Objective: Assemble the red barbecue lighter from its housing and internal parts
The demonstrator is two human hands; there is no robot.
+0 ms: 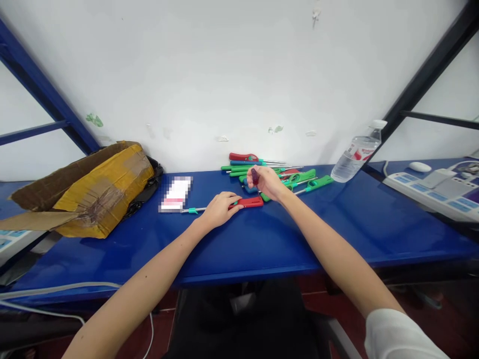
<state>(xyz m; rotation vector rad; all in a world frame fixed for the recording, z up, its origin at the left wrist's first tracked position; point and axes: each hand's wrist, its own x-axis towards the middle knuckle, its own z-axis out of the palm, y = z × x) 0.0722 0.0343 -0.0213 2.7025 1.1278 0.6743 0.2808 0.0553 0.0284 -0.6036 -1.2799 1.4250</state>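
Note:
My left hand lies on a red long-necked lighter on the blue table, its fingers closed over the handle. The lighter's metal neck and a teal piece stick out to the left of that hand. Just above and right of the handle, my right hand is raised with its fingers curled around a small dark red piece. Its kind cannot be made out, as the fingers cover most of it. Behind and beside my right hand is a pile of green, blue and red lighters.
A torn cardboard box with yellow tape lies at the left, near a blurred white card. A water bottle leans at the back right. Beyond it are a power strip and a white mouse. The wall bounds the table's back.

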